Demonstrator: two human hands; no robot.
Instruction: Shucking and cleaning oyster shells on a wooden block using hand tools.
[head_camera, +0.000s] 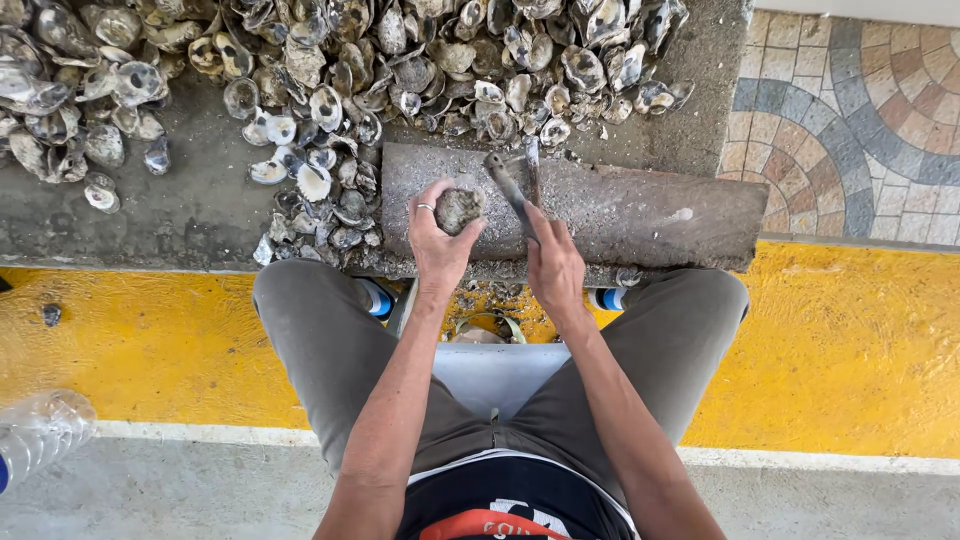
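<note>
My left hand (437, 243), with a ring on one finger, grips a rough grey oyster (458, 210) and holds it on a worn wooden board (640, 205). My right hand (553, 262) is closed around the handle of a metal shucking tool (512, 183). The tool's head points away from me, just right of the oyster. Both forearms reach out between my knees.
A big heap of empty oyster shells (350, 60) covers the concrete beyond and left of the board. A yellow painted kerb (850, 350) runs under my legs. A clear plastic bottle (40, 432) lies at the lower left. Patterned paving (860, 110) is at the upper right.
</note>
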